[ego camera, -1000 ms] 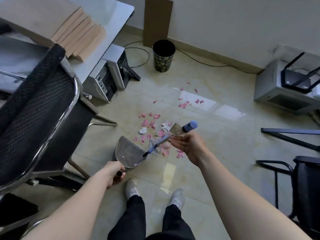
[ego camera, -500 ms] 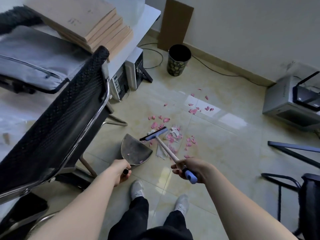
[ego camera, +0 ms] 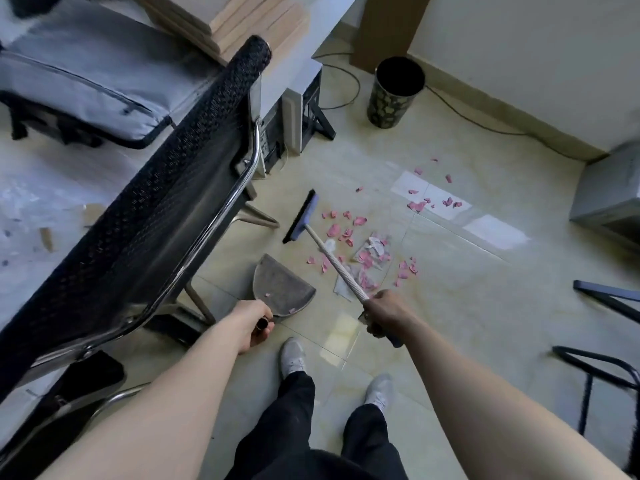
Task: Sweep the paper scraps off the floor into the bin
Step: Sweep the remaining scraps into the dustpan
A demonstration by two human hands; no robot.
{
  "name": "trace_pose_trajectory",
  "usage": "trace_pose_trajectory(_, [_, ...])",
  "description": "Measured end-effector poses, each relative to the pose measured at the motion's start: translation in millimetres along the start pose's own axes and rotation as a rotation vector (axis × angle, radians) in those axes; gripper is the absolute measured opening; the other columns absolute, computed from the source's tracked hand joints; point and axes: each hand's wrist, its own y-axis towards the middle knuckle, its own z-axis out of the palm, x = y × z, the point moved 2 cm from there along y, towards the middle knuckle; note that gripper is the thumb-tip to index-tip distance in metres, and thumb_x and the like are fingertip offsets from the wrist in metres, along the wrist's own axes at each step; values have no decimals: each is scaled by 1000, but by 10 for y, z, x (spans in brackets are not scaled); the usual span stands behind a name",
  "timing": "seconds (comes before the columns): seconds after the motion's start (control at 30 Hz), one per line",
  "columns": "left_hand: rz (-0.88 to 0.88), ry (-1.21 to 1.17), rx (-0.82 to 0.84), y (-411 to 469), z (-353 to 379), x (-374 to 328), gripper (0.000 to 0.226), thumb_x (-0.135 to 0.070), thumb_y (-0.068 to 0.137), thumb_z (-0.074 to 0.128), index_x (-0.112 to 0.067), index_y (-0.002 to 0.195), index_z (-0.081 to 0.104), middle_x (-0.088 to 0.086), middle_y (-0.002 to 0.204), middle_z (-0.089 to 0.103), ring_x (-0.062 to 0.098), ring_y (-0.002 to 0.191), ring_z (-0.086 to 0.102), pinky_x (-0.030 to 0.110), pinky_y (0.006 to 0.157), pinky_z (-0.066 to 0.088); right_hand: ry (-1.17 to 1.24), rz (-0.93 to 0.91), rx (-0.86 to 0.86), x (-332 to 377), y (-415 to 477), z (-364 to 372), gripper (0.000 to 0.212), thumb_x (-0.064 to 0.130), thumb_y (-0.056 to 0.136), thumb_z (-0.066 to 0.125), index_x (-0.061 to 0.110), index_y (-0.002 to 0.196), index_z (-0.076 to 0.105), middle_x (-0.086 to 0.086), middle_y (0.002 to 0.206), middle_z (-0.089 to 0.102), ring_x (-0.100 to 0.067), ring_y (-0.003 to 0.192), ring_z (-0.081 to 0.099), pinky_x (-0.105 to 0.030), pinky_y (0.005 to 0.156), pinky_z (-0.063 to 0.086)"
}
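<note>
Swung outward since half a second ago, the blue broom head with black bristles (ego camera: 300, 216) now lies beyond the far rim of the grey fan-shaped dustpan (ego camera: 282, 289) and is turned nearly end-on; before, it lay crosswise close to that rim. Its pale wooden broom handle (ego camera: 337, 268) slants back past the dustpan's right side to the right hand (ego camera: 384, 315), whose fingers are wrapped tight round the shaft near its blue end grip. The left hand (ego camera: 254, 323) sits at the near end of the dustpan, fingers curled round its dark tube handle, with the pan down on the glossy beige tiled floor (ego camera: 467, 306).

Most of the pink paper scraps (ego camera: 363, 258) lie on the floor just right of the dustpan and beyond it, mixed with a few pale grey pieces. A looser scatter sits further off to the far right. Two small pink bits lie inside the dustpan.

The black round bin with a gold pattern (ego camera: 394, 95) stands upright well beyond the dustpan, by the wall. A black mesh chair (ego camera: 156, 209) stands just left of the dustpan.
</note>
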Motion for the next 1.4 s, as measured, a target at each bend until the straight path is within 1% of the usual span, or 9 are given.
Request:
trace_pose_trajectory(0.07, [-3,5,-2,28,-25,-14,18,-1,88,51,0,104,58,17,73,59,12,27,48,14,34,41,-108,-12,-40,106,98,14,14,0,87,53,-4,98,61,-18,74,62,-30,47,64,-32,51,48])
trace_pose_trajectory(0.13, [-9,14,5,56,-39,-33,18,0,90,48,2,107,55,21,79,63,13,26,49,14,33,42,-321,-62,-129,193,174,11,16,5,98,49,3,113,56,-14,88,64,-32,69,72,-31,49,46])
trace_pose_trajectory(0.23, [-19,57,20,72,-53,-56,17,1,91,44,3,106,52,27,93,65,13,26,50,14,34,42,-604,-147,-233,179,278,-14,29,13,105,46,3,131,51,-19,122,66,-36,109,66,-33,69,40])
trace_pose_trajectory(0.3, [-35,117,33,81,-60,-73,13,0,93,42,2,103,51,28,99,66,14,27,52,14,35,43,-649,-147,-239,101,332,-66,29,14,103,45,4,129,53,-20,127,66,-38,115,65,-34,74,42])
trace_pose_trajectory(0.7, [23,472,20,46,327,-307,19,1,94,34,4,100,52,21,68,63,20,42,58,15,34,41,-569,15,-284,-561,18,-965,29,19,100,50,10,125,64,-18,127,68,-36,113,65,-36,86,50])
trace_pose_trajectory(0.83, [41,507,12,-60,488,-353,20,-2,97,31,0,88,49,19,70,58,20,52,53,10,31,34,-571,54,-309,-708,-146,-1185,29,18,101,51,9,125,62,-18,125,68,-36,111,65,-33,79,46])
trace_pose_trajectory(1.03, [79,604,-60,-149,586,-355,27,-2,95,30,1,77,50,14,61,52,19,48,47,13,39,27,-598,-6,-427,-462,-386,-1153,29,18,93,53,8,114,69,-17,110,73,-34,83,55,-33,73,46])
trace_pose_trajectory(1.23, [144,691,-149,-210,571,-404,26,-5,94,33,2,73,48,21,78,60,15,43,37,17,45,27,-671,-134,-495,60,-561,-1128,21,16,91,56,11,108,67,-15,111,72,-38,99,67,-34,72,43])
trace_pose_trajectory(1.4, [146,726,-157,-175,556,-356,24,-7,93,35,-1,75,49,19,81,64,15,43,37,15,43,27,-680,-236,-504,365,-459,-976,13,14,90,54,13,98,63,-15,106,71,-36,85,60,-34,71,42])
